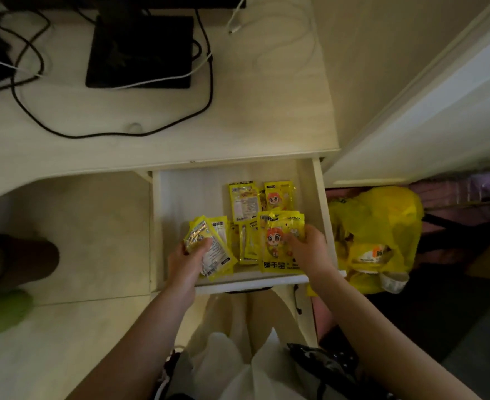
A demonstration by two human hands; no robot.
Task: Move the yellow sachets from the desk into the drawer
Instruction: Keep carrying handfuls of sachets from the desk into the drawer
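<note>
The pale wooden drawer (180, 192) stands pulled out below the desk edge. Several yellow sachets lie inside it. My left hand (187, 259) grips a small stack of sachets (219, 246) at the drawer's front left. My right hand (310, 246) holds another stack of sachets (278, 241) with a cartoon face at the front right. Two more sachets (245, 202) lie flat further back, and a few stand between the two stacks (248, 241).
The desk top (238, 116) carries a black monitor base (142, 50) and black and white cables (209, 90). A yellow plastic bag (379, 235) sits on the floor right of the drawer. White bags (238, 356) lie below my arms. A green slipper (4, 310) is at the left.
</note>
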